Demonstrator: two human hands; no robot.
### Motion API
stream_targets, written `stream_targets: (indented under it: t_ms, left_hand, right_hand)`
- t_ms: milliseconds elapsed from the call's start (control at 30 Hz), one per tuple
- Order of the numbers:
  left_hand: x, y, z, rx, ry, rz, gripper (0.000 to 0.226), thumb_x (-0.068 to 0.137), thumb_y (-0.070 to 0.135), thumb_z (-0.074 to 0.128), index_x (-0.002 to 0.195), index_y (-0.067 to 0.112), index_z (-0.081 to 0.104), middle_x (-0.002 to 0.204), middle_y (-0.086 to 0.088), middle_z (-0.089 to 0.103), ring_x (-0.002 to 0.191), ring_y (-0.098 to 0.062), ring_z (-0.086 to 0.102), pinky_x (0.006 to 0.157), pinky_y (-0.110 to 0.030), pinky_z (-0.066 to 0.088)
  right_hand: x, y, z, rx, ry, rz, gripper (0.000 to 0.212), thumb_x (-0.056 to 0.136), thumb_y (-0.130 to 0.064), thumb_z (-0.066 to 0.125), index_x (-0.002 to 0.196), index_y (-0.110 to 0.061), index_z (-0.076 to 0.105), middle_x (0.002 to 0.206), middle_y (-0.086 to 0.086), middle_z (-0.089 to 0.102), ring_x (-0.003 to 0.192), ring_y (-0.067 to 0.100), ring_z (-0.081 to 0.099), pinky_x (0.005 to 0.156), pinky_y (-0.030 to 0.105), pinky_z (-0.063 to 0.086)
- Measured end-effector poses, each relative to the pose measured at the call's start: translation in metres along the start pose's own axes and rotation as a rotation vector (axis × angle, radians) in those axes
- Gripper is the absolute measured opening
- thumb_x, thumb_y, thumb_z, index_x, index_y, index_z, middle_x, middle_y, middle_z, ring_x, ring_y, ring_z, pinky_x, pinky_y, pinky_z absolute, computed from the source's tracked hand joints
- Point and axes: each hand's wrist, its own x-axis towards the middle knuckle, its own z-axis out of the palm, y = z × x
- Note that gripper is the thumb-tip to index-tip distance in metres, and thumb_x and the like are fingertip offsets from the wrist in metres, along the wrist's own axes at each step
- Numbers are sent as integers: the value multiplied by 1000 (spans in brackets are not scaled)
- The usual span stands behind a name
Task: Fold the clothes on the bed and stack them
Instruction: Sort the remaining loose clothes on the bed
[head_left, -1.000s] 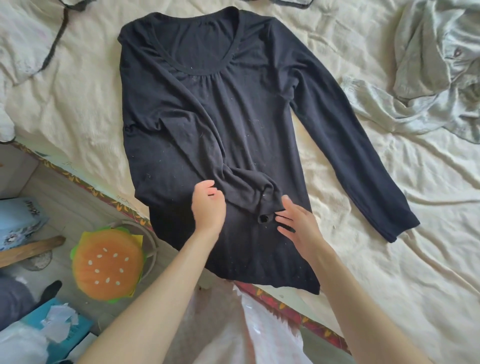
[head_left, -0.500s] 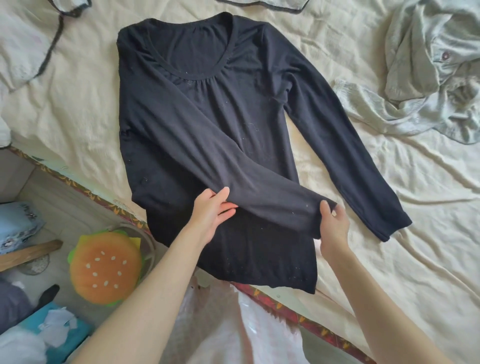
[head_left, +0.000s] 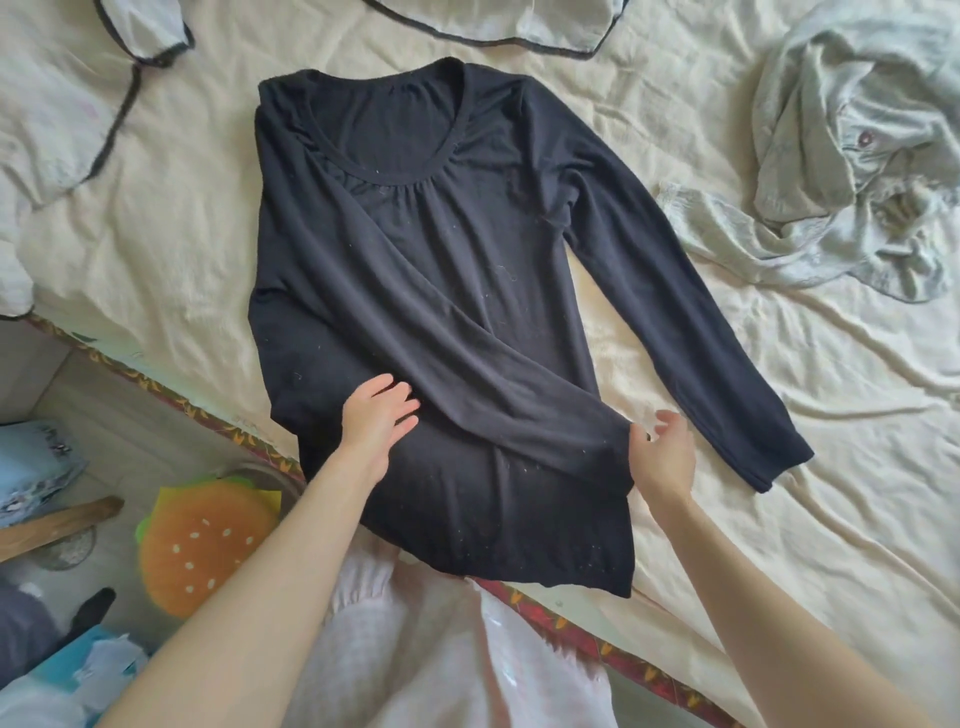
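A black long-sleeved shirt (head_left: 467, 270) lies face up on the cream bed sheet (head_left: 779, 519). One sleeve is folded diagonally across the body, and its cuff (head_left: 608, 457) ends near the shirt's right side. The other sleeve (head_left: 701, 338) stretches out to the right on the sheet. My left hand (head_left: 376, 418) rests flat on the shirt beside the folded sleeve, fingers straight. My right hand (head_left: 662, 452) is beside the folded cuff with its fingers spread, holding nothing.
A crumpled grey-green garment (head_left: 857, 156) lies at the top right. White garments with dark trim (head_left: 78, 104) lie at the top left and top edge. The bed's patterned edge (head_left: 208, 415) runs diagonally. A burger-shaped cushion (head_left: 202, 540) sits on the floor below.
The bunched sleeve was drawn out straight across the shirt's body to the right. My right hand has let go of the cuff and opened. My left hand has flattened onto the shirt.
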Motion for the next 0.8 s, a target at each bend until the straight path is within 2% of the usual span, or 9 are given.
stream_targets:
  t_ms: [33, 100, 233, 333, 467, 567, 633, 733, 800]
  left_hand:
    - [6, 8, -8, 26, 59, 45, 43, 95, 7, 54, 137, 7, 45, 120, -12, 59, 100, -20, 63, 77, -29, 53]
    - [17, 25, -25, 75, 167, 128, 36, 94, 6, 55, 130, 9, 52, 117, -11, 61, 94, -16, 63, 71, -25, 53]
    - [38, 56, -61, 303, 347, 305, 22, 95, 9, 52, 115, 11, 61, 117, -8, 63, 95, -17, 58, 84, -30, 51]
    - [54, 75, -83, 507, 426, 467, 19, 97, 14, 50, 111, 17, 61, 115, -3, 60, 92, -12, 54, 79, -21, 44]
    - [77, 95, -97, 591, 385, 575, 21, 96, 25, 53, 116, 18, 58, 118, -3, 56, 84, -3, 51, 77, -16, 41]
    - [86, 99, -99, 682, 276, 613, 35, 91, 41, 58, 120, 21, 55, 117, 1, 55, 98, -12, 54, 85, -29, 49]
    - [91, 101, -99, 829, 265, 633, 35, 89, 48, 56, 114, 23, 57, 112, 5, 55, 101, -16, 54, 84, -33, 50]
    - [103, 111, -107, 815, 281, 576, 15, 92, 37, 54, 91, 23, 58, 90, 7, 57, 86, -17, 58, 62, -19, 41]
    - [111, 116, -119, 710, 186, 532, 10, 93, 26, 56, 89, 20, 62, 81, 9, 58, 79, -12, 58, 62, -14, 38]
  right_hand:
    - [-2, -11, 3, -84, 27, -86, 39, 96, -21, 47, 133, -11, 45, 137, 10, 47, 117, 27, 50, 99, 44, 43]
    - [-8, -36, 9, -210, 53, -226, 37, 96, -24, 46, 131, -11, 49, 137, 11, 48, 123, 29, 46, 103, 44, 35]
    - [-19, -99, 34, -228, -63, -446, 34, 98, -24, 44, 129, -11, 49, 132, 9, 50, 119, 27, 47, 102, 42, 36]
    - [-26, -153, 63, -241, -141, -606, 32, 98, -24, 45, 126, -10, 50, 122, 7, 55, 115, 26, 48, 99, 41, 38]
    - [-34, -236, 107, -243, -258, -755, 30, 97, -26, 46, 122, -12, 54, 107, 0, 59, 108, 22, 53, 93, 36, 41]
    - [-38, -302, 142, -266, -296, -847, 33, 97, -29, 46, 125, -12, 55, 114, 4, 60, 110, 22, 53, 92, 29, 39]
    - [-43, -342, 161, -247, -277, -895, 37, 98, -30, 46, 129, -12, 53, 117, 6, 59, 112, 21, 51, 88, 26, 36]
    - [-48, -386, 188, -327, -256, -964, 41, 98, -31, 46, 133, -10, 48, 125, 9, 53, 118, 25, 46, 97, 34, 39]
    - [-48, -405, 203, -402, -287, -938, 33, 98, -35, 46, 121, -12, 55, 110, 5, 54, 111, 26, 48, 93, 38, 41]
